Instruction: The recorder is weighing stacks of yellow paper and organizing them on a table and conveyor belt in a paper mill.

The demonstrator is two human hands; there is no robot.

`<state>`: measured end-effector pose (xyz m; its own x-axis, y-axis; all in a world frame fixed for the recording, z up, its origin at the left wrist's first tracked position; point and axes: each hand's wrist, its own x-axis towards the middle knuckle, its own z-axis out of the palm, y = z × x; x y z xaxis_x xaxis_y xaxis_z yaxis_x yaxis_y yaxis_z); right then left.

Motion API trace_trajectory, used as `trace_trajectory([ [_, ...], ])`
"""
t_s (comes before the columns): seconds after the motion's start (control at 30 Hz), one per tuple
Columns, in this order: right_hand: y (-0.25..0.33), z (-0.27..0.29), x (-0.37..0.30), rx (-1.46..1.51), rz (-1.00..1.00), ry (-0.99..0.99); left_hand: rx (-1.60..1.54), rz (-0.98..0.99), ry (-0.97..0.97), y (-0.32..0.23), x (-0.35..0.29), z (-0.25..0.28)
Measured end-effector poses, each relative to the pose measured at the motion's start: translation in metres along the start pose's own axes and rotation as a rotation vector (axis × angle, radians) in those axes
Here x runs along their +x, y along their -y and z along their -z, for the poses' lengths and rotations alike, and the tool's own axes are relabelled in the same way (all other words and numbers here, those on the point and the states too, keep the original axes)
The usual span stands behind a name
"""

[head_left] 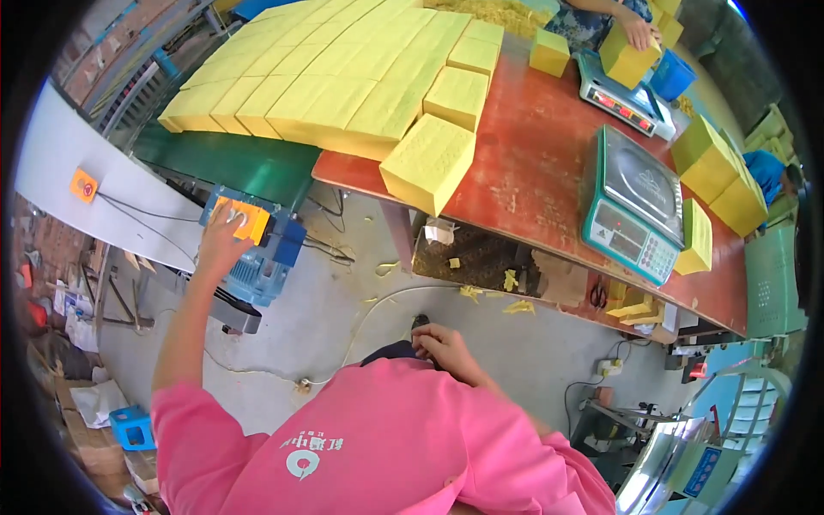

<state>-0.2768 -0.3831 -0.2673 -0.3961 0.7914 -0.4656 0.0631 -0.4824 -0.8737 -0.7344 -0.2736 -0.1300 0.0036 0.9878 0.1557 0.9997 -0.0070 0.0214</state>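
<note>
My left hand (221, 240) reaches out over an orange switch box (251, 221) mounted on a blue motor (257, 275). Its fingers are stretched and touch the box's buttons, holding nothing. My right hand (442, 350) hangs in front of my waist with loosely bent fingers, and I see nothing in it. Ahead, many yellow paper-like blocks (318, 94) lie in tight rows on a green conveyor belt (257, 163) and the red table beside it. The nearest loose block (429, 161) sits tilted at the corner of the red table (515, 172).
Two digital scales (631, 236) (618, 99) stand on the table, more blocks (712, 172) to their right. Another person's hand (637, 30) holds a block at the far scale. Cables (343, 343) cross the floor. A second orange button box (83, 184) is on the white panel.
</note>
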Motion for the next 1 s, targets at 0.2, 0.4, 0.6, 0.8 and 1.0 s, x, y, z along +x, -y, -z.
trace_trajectory([
  [0.2, 0.018, 0.035, 0.07, 0.332, -0.017, -0.034, 0.089, -0.108, 0.076, -0.064, 0.065, 0.049],
  [0.4, 0.051, 0.073, 0.131, 1.065, 0.255, -0.173, -0.473, -0.635, -0.05, -0.278, 0.161, 0.013],
  [0.6, 0.07, 0.069, 0.159, 1.36, 0.032, -0.087, -0.233, -0.637, -0.018, -0.328, 0.171, -0.069],
  [0.8, 0.085, 0.106, 0.111, 1.099, 0.056, 0.133, -0.21, -0.561, 0.077, -0.355, 0.152, -0.045],
  [1.0, 0.127, 0.197, 0.031, 0.565, 0.321, 0.119, -1.017, -0.165, 0.108, -0.397, 0.124, -0.053],
])
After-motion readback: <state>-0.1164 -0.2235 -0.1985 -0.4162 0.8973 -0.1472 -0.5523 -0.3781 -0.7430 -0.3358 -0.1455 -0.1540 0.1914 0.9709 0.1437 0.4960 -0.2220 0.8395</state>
